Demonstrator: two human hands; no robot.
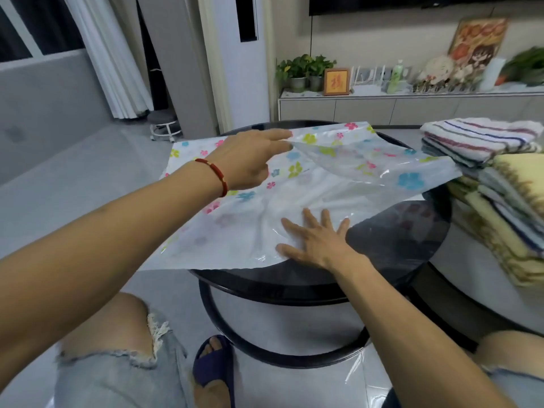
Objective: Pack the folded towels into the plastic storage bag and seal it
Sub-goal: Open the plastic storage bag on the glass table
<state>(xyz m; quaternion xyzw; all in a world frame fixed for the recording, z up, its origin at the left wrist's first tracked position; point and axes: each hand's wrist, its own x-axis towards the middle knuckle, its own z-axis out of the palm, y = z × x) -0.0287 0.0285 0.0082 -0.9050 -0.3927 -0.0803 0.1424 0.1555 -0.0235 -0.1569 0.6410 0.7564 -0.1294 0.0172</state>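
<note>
Plastic storage bag (265,201), floral print, lies spread on the round black table (397,240); its long axis runs from the table's near-left edge to its far-right edge, opening toward the right. My left hand (250,160) is over the table's far-left part, thumb and fingers pinching the bag's clear top layer and lifting it. My right hand (315,240) lies flat, fingers spread, pressing the lower layer on the table's near side. Folded towels (500,184), striped and yellow, are stacked just right of the table. Beyond the table: grey floor, white curtain (112,54), low cabinet (382,108) with potted plants (303,72).
</note>
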